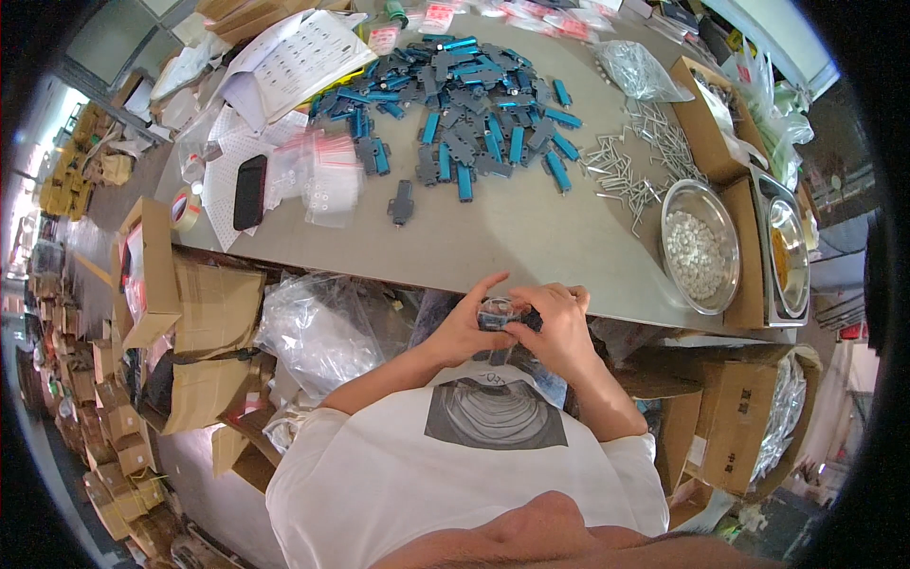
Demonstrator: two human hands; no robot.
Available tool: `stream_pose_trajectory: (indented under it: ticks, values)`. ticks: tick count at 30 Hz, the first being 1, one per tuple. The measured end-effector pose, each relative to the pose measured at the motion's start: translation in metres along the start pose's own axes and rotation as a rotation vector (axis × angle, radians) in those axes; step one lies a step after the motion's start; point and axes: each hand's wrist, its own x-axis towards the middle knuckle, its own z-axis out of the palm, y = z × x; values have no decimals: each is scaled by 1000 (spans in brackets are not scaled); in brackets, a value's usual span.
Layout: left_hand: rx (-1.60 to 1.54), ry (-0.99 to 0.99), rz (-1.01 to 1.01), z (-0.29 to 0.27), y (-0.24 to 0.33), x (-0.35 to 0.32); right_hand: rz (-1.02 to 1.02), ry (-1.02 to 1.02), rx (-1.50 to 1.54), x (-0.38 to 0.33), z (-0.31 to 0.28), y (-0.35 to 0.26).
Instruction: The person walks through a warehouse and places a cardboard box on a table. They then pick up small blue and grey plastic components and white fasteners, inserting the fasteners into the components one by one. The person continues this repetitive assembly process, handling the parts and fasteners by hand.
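Note:
Close to my body, at the near edge of the table, both hands meet around a small dark part (496, 314) that seems to have clear plastic about it; its kind is partly hidden by fingers. My left hand (462, 334) grips it from the left, thumb and forefinger curved round it. From the right, my right hand (561, 325) pinches it with bent fingers. Beyond them, a large heap of blue-and-grey fittings (464, 123) covers the far middle of the table. One grey fitting (401, 204) lies apart, nearer to me.
Clear zip bags (330, 180), a black phone (249, 192) and papers (303, 62) lie at left. Hex keys (635, 161) are scattered at right, beside a metal bowl (675, 275) of white pieces. Cardboard boxes (204, 322) flank me below the tabletop (313, 251).

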Motion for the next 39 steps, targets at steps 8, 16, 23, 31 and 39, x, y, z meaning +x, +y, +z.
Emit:
stream_pose_trajectory:
  ticks: [8, 16, 23, 31, 39]
  values:
    - [150, 21, 15, -1, 0, 0, -206, -18, -104, -10, 11, -8]
    - [119, 13, 19, 3, 10, -2, -140, -86, 118, 4, 2, -4]
    - [226, -29, 78, 1, 6, 0, -124, -130, 112, 8, -1, -4]
    - [169, -24, 7, 1, 8, 1, -168, -133, 180, 3, -2, -1]
    - [320, -66, 81, 4, 14, -1, -237, 3, 125, 5, -10, -2]
